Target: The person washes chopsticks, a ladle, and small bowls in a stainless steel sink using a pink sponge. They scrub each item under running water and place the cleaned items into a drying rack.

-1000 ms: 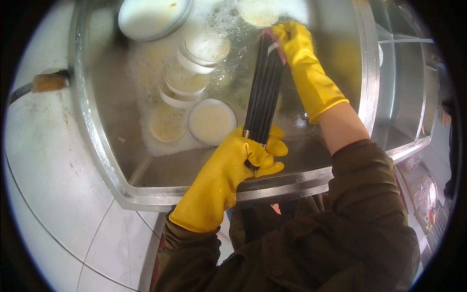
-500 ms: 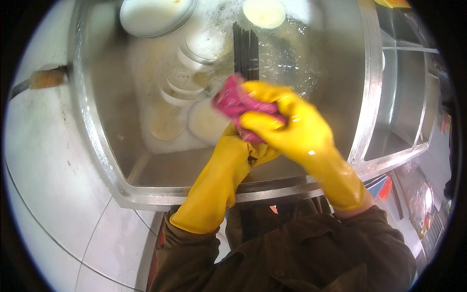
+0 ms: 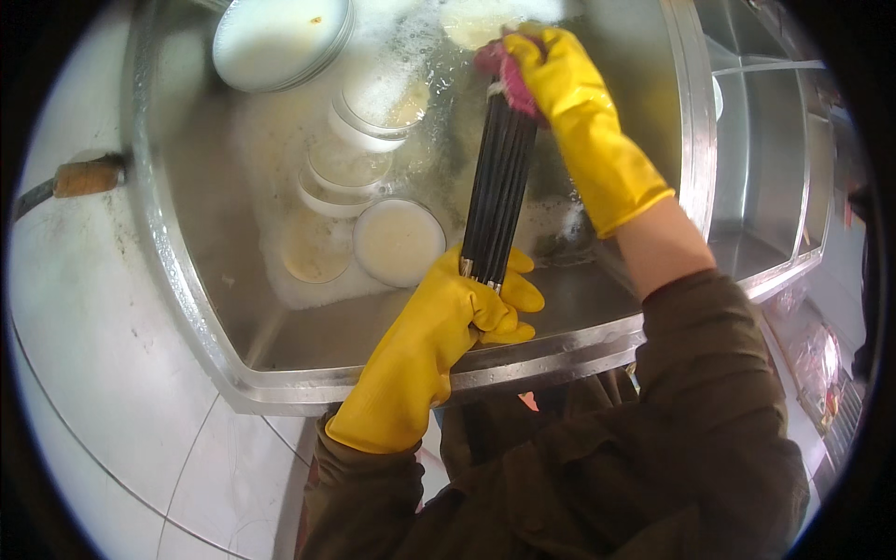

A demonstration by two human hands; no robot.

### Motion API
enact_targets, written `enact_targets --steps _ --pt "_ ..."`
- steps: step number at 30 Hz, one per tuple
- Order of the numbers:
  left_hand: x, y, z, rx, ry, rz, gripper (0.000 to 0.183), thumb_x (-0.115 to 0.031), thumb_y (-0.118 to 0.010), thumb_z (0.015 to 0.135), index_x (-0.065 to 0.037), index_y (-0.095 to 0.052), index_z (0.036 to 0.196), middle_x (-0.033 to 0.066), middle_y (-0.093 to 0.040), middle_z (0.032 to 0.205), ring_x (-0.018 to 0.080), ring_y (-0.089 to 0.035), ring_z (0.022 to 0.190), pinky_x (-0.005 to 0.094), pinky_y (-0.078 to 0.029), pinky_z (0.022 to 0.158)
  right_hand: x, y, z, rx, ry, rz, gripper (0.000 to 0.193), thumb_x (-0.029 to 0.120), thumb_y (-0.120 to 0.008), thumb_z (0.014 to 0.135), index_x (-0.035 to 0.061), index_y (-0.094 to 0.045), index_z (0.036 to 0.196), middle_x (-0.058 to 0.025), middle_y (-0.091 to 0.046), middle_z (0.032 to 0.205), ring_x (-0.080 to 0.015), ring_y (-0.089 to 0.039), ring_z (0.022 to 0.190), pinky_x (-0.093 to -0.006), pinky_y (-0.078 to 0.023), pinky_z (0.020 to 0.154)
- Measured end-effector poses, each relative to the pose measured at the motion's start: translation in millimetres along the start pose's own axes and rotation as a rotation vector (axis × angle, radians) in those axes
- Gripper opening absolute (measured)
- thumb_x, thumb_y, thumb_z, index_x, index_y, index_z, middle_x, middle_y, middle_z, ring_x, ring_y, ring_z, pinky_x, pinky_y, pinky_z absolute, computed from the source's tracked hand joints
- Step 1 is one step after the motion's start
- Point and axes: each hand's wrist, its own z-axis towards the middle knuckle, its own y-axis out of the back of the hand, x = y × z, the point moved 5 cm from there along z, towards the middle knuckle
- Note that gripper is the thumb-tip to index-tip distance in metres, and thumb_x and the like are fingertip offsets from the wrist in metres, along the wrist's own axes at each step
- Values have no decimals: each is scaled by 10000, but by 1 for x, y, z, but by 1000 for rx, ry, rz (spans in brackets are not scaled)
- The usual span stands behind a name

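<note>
A bundle of black chopsticks slants up over the soapy water of a steel sink. My left hand, in a yellow rubber glove, grips its lower end close to the sink's front rim. At the far end, my gloved right hand is closed on a wet magenta cloth, which wraps over the chopstick tips and hides them. Left of the bundle, several round white bowls sit in the suds.
A stack of white plates stands at the sink's back left, and a pale round dish lies at the back. The steel rim runs along the front. To the right is another steel basin. A wooden-handled tool rests on the left ledge.
My right hand has slid the cloth away from my left hand to the far end of the chopsticks, uncovering their length. The bundle now tilts to the right.
</note>
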Motion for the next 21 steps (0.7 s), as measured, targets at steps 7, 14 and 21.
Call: enact_targets --steps 7,14,21 --pt "-12 -3 -1 217 -175 -27 683 52 -523 597 50 -628 1273 212 -734 880 328 -713 738 394 -606 705 -38 21 -22 -87 -405 550 604 582 -584 995 71 -657 1308 -135 -735 1130 -291 -708 998 -383 -551 826" --pt "-5 -12 -6 301 -68 75 697 44 -572 618 66 -593 1315 226 -743 929 323 -734 779 380 -608 725 88 38 -112 473 -464 1988 822 567 -605 1001 -77 -441 1486 -227 -597 1403 -377 -584 1304 -514 -404 1190" --pt "-1 -23 5 281 -221 113 605 8 -543 942 -36 -439 1536 168 -607 1398 268 -629 1249 415 -457 1125 40 199 -105 56 -137 1319 365 313 -629 1040 1 -632 1230 -120 -696 1066 -210 -682 947 -431 -489 1122"
